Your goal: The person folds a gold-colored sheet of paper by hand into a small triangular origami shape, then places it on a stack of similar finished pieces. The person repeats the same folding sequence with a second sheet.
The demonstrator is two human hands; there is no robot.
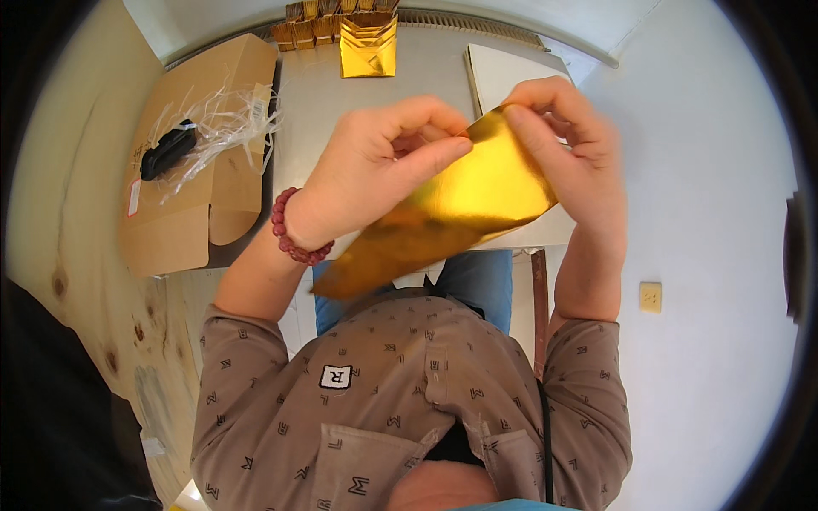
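Note:
Between my hands hangs a sheet of shiny gold foil paper (477, 183), held up above the near edge of the table. My left hand (379, 157), with a beaded bracelet (294, 230) at its wrist, pinches the sheet's upper edge between thumb and fingertips. The thumb and fingers of my right hand (571, 136) grip the same edge a little farther right. The lower left corner of the foil droops toward my lap and looks blurred. Folded gold foil pieces (368, 60) lie stacked at the far side of the table.
An opened cardboard box (200, 153) at the left bears clear plastic strips (226, 119) and a black object (169, 152). Brown bundles (307, 30) stand in a row at the back. A white board or pad (503, 72) lies behind my right hand on the grey table (319, 106).

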